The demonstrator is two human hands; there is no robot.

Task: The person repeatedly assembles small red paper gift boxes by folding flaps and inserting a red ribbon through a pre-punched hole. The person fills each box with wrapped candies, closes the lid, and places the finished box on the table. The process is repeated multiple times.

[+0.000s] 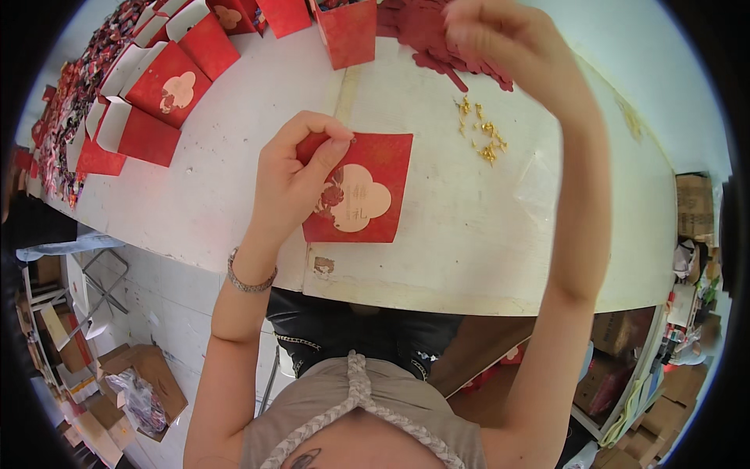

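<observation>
A red gift box [400, 187] with a pale flower-shaped label lies before me near the table's front edge. At its upper left corner, my left hand [301, 160] is closed with thumb and forefinger pinched together. A tiny dark spot shows by the thumb tip, too small to name. Over a pile of dark red paper cut-outs [426, 39] at the far right is my right hand [516, 47], its fingers bent and blurred. Whether it holds or touches a cut-out I cannot tell. Between the hands lie several small gold pieces [490, 141], perhaps charms.
Several open red boxes [168, 86] stand at the far left, and another red box [348, 35] stands at the back middle. Beyond them spreads a heap of small wrapped pieces [70, 109]. On the floor at left are a cardboard box [160, 383] and a folding stool [105, 281].
</observation>
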